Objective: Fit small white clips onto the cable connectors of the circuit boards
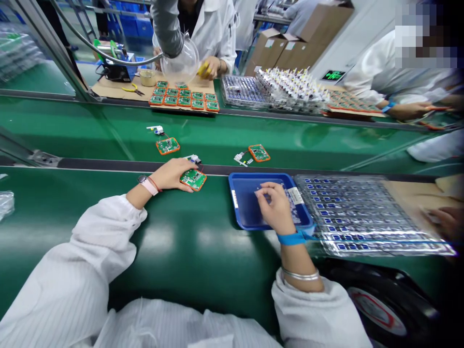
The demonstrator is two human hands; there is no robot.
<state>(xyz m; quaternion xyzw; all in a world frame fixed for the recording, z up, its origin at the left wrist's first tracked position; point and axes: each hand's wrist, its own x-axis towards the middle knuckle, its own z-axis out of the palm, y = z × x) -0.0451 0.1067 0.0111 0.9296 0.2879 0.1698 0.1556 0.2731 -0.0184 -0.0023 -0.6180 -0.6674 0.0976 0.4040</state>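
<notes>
Surface: glossy green conveyor belt [188, 241] on a factory assembly line.
Left hand [174, 175]: rests cupped, unclenched, on a green circuit board with an orange frame [194, 180].
Right hand [275, 208]: fingers curled inside a shallow blue plastic tray [261, 177]; grasp cannot be told.
Edge: tray's right rim just beside a clear ridged blister tray of blue parts [362, 212].

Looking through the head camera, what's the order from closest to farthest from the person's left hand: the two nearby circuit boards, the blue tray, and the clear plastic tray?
1. Green circuit board: under the fingertips of the left hand.
2. Orange-edged circuit board: just beyond, across the dark strip.
3. Blue tray: to the right.
4. Clear plastic tray: farther right.
</notes>
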